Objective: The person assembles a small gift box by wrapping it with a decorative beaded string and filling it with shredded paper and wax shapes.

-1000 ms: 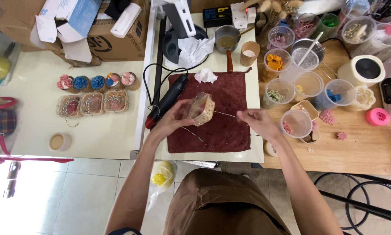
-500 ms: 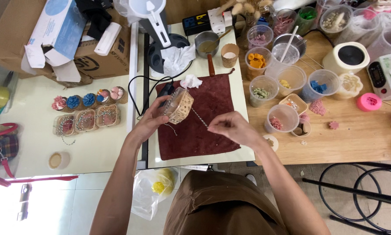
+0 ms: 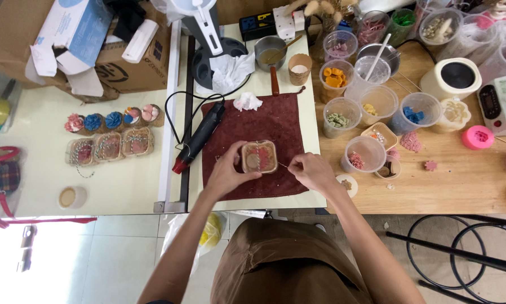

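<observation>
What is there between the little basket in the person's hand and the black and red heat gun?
In the head view, only the left hand gripping the small woven basket and a strip of dark red cloth lie before the heat gun.

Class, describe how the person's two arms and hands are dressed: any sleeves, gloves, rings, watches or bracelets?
Both forearms are bare, with no sleeves in view. The left hand and right hand wear no gloves. No ring, watch or bracelet shows on either wrist, though fine detail is too small to rule out.
</observation>
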